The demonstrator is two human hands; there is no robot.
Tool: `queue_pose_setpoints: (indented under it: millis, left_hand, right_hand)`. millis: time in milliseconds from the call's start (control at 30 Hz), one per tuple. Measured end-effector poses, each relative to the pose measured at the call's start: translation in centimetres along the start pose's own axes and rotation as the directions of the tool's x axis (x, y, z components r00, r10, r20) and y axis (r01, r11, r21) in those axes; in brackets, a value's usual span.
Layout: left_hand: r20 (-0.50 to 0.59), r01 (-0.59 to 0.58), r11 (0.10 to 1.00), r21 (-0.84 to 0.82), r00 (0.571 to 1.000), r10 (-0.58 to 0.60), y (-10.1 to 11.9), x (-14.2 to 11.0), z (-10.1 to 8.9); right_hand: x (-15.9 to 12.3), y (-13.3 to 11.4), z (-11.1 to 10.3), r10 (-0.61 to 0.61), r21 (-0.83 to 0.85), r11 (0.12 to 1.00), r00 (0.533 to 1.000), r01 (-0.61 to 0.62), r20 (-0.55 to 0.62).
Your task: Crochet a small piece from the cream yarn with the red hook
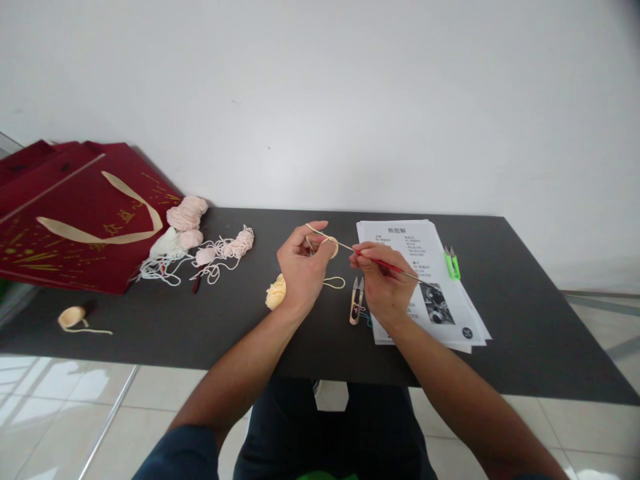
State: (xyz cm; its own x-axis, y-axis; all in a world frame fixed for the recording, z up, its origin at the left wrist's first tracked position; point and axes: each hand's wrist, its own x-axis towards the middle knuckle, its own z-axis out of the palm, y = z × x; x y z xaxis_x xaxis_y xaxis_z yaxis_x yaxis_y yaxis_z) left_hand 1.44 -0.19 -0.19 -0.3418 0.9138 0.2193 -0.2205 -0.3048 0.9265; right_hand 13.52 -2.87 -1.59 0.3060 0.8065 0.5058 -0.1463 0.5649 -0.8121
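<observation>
My left hand (305,263) is closed on a small cream crochet piece (334,248), most of it hidden behind the thumb. Cream yarn (315,231) runs over the raised index finger. In my right hand (385,277) is a crochet hook (385,265) with a red grip, held like a pen. Its metal tip points left and meets the crochet piece. Partly behind my left wrist lies a pale yellow yarn ball (276,292). A loop of yarn (336,283) rests on the table between the hands.
Thread snips (356,303) lie beside my right hand, and green-handled snips (452,263) sit on printed sheets (400,233). Further left are pink yarn balls (186,213), tangled yarn (237,245), a red gift bag (100,220) and a small cream crocheted cup shape (71,316) near the table edge.
</observation>
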Motion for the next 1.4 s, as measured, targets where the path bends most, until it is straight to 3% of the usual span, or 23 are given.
queue_pose_setpoints:
  millis: [133,333,400,567,700,800,1033,1133,1233,1400]
  left_hand:
    - [-0.018,-0.038,0.999,0.033,0.999,0.038,-0.3,0.0,-0.2]
    - [-0.029,-0.21,0.949,0.235,0.974,0.223,-0.2,-0.2,-0.5]
    - [-0.023,-0.222,0.943,0.248,0.972,0.235,-0.2,-0.2,-0.5]
    - [-0.061,-0.007,0.998,0.055,0.998,0.011,-0.2,0.1,-0.1]
    - [-0.002,0.21,0.958,-0.194,0.977,-0.214,0.1,0.4,0.3]
    - [0.088,0.339,0.889,-0.309,0.94,-0.329,0.5,0.6,0.3]
    - [0.278,0.498,0.776,-0.386,0.865,-0.417,0.9,1.1,-0.1]
    - [0.287,0.482,0.798,-0.362,0.872,-0.397,0.7,1.2,-0.2]
    - [0.253,0.416,0.861,-0.294,0.902,-0.349,0.6,1.1,-0.3]
    - [0.161,0.306,0.944,-0.124,0.945,-0.286,0.3,1.0,-0.3]
  right_hand:
    - [-0.4,-0.2,0.2,0.005,-0.041,0.999,1.0,-0.005,-0.002]
    - [-0.7,-0.3,0.3,0.022,-0.078,0.997,1.0,-0.023,-0.013]
    - [-0.7,-0.2,0.2,0.0,-0.091,0.996,1.0,0.0,0.002]
    - [-0.5,0.5,-0.4,-0.191,-0.218,0.952,0.973,0.215,0.129]
    - [-0.3,1.6,-0.8,-0.323,-0.23,0.904,0.928,0.361,0.184]
    - [-0.2,1.9,-0.9,-0.286,-0.229,0.918,0.941,0.323,0.178]
    - [0.0,1.6,-0.4,-0.012,-0.068,0.998,0.998,0.017,0.067]
    - [0.7,1.8,-0.4,0.093,0.076,0.993,0.996,-0.094,0.015]
    - [1.5,1.9,-0.9,0.146,0.139,0.979,0.989,-0.15,0.034]
    - [2.3,1.1,-1.6,0.007,0.047,0.999,0.997,-0.01,0.077]
